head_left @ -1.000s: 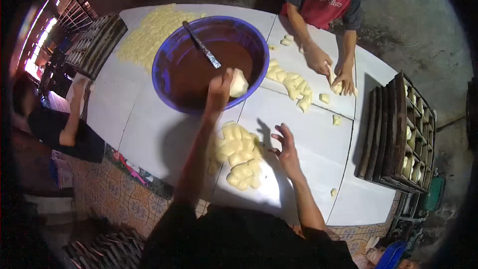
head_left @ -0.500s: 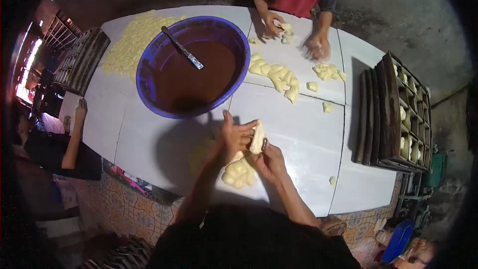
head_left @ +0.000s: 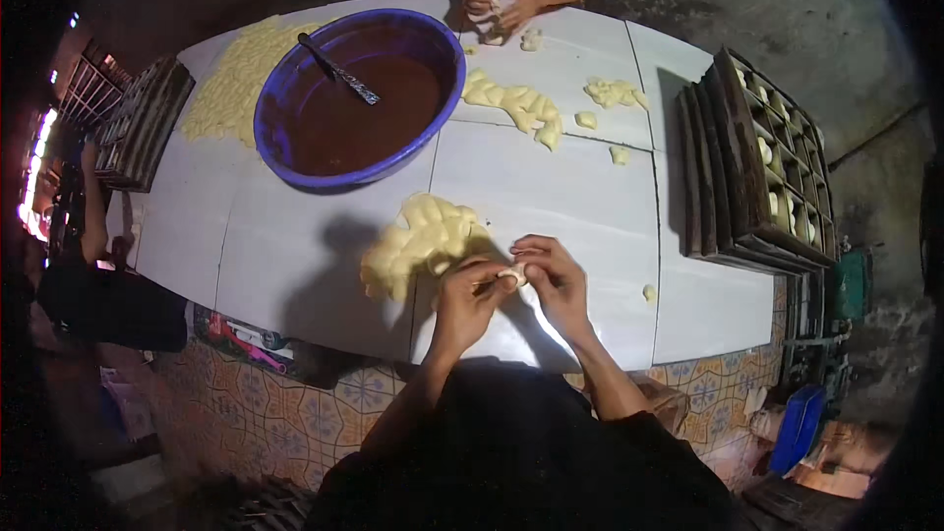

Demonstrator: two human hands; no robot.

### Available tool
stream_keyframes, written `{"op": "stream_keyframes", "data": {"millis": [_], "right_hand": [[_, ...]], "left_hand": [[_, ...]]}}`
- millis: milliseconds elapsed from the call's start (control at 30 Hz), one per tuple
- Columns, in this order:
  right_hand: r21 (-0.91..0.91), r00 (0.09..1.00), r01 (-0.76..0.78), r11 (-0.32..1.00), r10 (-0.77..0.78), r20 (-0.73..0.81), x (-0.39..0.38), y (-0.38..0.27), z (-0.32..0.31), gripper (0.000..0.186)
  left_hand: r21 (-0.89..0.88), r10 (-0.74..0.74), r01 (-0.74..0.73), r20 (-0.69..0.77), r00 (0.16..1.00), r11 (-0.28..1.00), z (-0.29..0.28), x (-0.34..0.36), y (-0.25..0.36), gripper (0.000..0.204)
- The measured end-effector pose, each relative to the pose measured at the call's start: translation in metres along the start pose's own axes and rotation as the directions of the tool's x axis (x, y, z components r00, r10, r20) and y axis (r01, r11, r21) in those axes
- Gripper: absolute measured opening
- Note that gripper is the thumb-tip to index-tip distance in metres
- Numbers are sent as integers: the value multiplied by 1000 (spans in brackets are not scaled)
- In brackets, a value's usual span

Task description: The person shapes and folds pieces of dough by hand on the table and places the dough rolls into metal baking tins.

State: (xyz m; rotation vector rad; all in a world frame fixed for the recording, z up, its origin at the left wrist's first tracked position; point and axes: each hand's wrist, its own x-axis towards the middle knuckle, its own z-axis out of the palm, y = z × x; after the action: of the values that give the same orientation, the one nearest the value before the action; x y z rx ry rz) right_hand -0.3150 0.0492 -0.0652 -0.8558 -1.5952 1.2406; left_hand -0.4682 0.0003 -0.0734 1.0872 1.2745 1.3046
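Over the near part of the white table, my left hand and my right hand meet at one small piece of pale dough. Fingertips of both hands pinch its edges, and part of it is hidden by them. Just beyond my left hand lies a cluster of soft, yellowish dough pieces. Farther off stands a large blue-purple basin of brown filling. A long metal utensil rests in the basin, its upper end over the rim.
Across the table a person's hands work dough. Near them are more dough pieces; many more cover the far left. Stacked wooden trays with dough in compartments stand at right, another stack at left. Another person is at the left edge.
The dough in my hands has gone from a stretched, flattened piece to a small gathered one. My left fingers, spread before, have closed on it. The view has shifted; the co-worker's hands have come together.
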Motion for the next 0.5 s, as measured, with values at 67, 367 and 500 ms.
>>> {"op": "stream_keyframes", "data": {"millis": [67,367,500], "right_hand": [[-91,998,50,995,-47,37,-18,-5,6,17],[-113,931,-363,925,365,-2,-48,50,-8,41],[147,593,-770,621,611,524,-50,60,-26,52]], "left_hand": [[-148,-149,150,17,989,978,4,-8,-10,22],[28,82,-82,-22,996,996,22,-21,-46,47],[-262,129,-94,122,984,961,3,-26,-54,53]]}}
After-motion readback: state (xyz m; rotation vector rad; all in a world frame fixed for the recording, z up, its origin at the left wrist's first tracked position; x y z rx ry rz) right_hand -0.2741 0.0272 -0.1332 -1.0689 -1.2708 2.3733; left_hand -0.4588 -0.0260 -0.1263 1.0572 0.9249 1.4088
